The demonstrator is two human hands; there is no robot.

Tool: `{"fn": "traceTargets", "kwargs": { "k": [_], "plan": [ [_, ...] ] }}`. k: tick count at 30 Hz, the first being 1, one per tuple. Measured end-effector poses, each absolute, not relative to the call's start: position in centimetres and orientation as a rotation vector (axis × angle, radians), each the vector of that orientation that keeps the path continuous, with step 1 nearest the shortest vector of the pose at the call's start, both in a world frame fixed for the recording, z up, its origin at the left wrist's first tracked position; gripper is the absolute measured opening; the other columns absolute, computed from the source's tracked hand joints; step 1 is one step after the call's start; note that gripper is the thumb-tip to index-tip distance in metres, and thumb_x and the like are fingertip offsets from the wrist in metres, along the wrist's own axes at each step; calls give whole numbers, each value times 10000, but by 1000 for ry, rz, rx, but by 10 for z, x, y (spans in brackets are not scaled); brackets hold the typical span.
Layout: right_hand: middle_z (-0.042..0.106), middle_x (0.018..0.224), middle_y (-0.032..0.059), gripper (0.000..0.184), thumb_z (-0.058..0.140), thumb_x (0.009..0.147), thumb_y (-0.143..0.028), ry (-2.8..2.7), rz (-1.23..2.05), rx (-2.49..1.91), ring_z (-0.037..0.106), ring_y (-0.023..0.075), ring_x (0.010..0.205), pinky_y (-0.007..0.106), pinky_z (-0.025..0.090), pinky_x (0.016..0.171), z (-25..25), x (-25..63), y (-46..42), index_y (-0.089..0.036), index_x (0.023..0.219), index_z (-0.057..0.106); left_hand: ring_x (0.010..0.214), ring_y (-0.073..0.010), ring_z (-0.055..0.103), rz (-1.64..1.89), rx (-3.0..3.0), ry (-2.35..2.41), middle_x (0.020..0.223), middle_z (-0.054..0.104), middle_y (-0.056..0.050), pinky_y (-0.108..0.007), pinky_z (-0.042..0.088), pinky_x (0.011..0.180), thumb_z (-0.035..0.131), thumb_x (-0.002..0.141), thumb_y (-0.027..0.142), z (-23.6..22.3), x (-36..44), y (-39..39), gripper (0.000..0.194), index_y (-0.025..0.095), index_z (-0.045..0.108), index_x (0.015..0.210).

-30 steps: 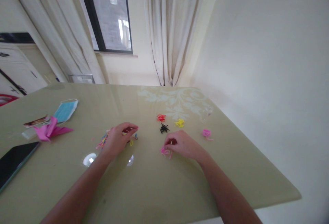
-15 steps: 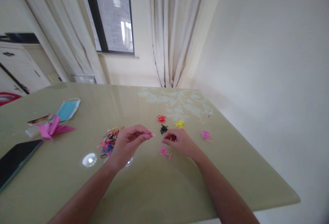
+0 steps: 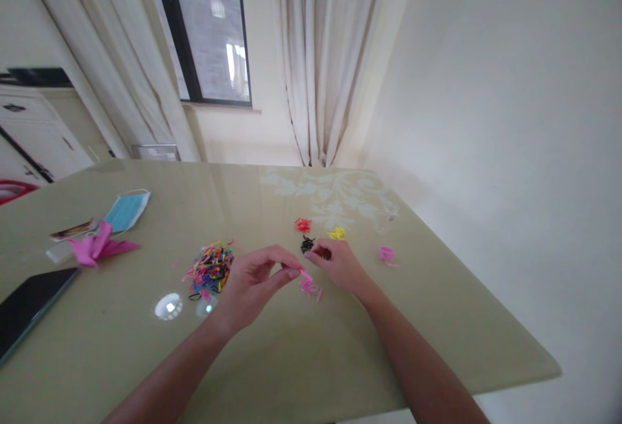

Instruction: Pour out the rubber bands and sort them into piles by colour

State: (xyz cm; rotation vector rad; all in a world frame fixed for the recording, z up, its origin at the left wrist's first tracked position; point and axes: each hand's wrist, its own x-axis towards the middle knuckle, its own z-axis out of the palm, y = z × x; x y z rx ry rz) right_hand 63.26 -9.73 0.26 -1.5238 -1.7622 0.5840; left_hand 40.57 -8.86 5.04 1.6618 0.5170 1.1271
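My left hand (image 3: pixel 255 284) pinches a pink rubber band (image 3: pixel 305 275) between thumb and forefinger, just above the small pink rubber band pile (image 3: pixel 310 289). Close beside the black rubber band pile (image 3: pixel 307 244), my right hand (image 3: pixel 337 265) has its thumb and fingertips together; whatever is between them is too small to make out. Behind my left hand lies a mixed heap of coloured rubber bands (image 3: pixel 211 268). Small piles of red rubber bands (image 3: pixel 302 224) and yellow rubber bands (image 3: pixel 337 233) sit beyond my right hand.
A pink banded item (image 3: pixel 387 254) lies to the right on the glossy table (image 3: pixel 291 359). On the left are a pink folded paper bird (image 3: pixel 100 246), a blue face mask (image 3: pixel 127 210) and a dark phone (image 3: pixel 34 304). A wall (image 3: pixel 510 152) runs along the right side.
My left hand has left the mixed heap and moved right with a pink rubber band to the pink pile. My right hand has lifted off that pile and shifted toward the black one.
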Motion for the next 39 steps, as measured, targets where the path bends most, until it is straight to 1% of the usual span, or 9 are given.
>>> {"fn": "traceTargets", "kwargs": {
  "k": [5,11,15,19,25,27,31,34,39],
  "plan": [
    [644,625,-10,260,697,933,-336,-1713,529,-1576,528,130,594,255,379,601,2,633,-95,-167,737,719,784,-186,709,1102,1703,500,817,774,-62,-300,574,748,776,905,394,42,405,-87,206,196,793,850],
    [654,640,-2,238,685,926,-337,-1643,534,-1571,528,128,588,255,385,587,3,634,-96,-166,765,725,895,-188,683,1001,1995,565,910,745,-45,-303,524,844,696,967,326,27,407,-79,144,226,781,906],
    [678,660,15,228,689,928,-326,-1627,532,-1569,549,139,603,261,392,590,4,633,-96,-157,781,733,940,-208,679,822,2235,675,940,763,-49,-330,491,875,613,1010,300,4,418,-73,212,230,782,903],
    [687,665,14,213,690,928,-296,-1625,526,-1552,560,141,603,257,390,586,5,631,-97,-162,767,729,978,-232,672,608,2462,780,992,782,-51,-366,457,894,598,1013,266,-17,428,-67,210,245,803,973],
    [684,653,5,202,704,915,-277,-1605,489,-1594,570,138,599,250,388,594,3,633,-97,-173,743,723,1042,-233,686,470,2543,912,1093,782,-66,-357,480,914,494,1043,265,-13,411,-49,320,257,808,1099],
    [674,641,2,216,698,920,-279,-1602,484,-1599,558,136,587,251,379,586,4,632,-98,-176,731,715,1047,-247,690,489,2565,1094,1103,780,-80,-368,485,936,491,1035,282,-7,394,-38,327,242,810,1093],
    [659,629,-2,223,699,916,-277,-1596,493,-1603,541,132,571,248,367,574,6,629,-100,-179,715,699,1095,-342,679,334,2579,1579,1104,777,-109,-453,468,947,543,1000,393,1,362,-20,319,228,812,1039],
    [661,632,0,223,699,910,-273,-1610,485,-1609,547,134,579,248,368,580,7,627,-101,-180,707,697,1054,-340,691,239,2536,1611,1054,778,-106,-449,470,917,572,974,430,3,355,-18,311,226,807,992],
    [669,637,3,216,689,917,-291,-1610,490,-1606,551,135,578,248,370,578,6,628,-101,-182,732,711,1024,-324,706,234,2517,1562,1020,784,-92,-437,468,908,595,950,353,6,359,-21,236,221,791,943]
  ]
}}
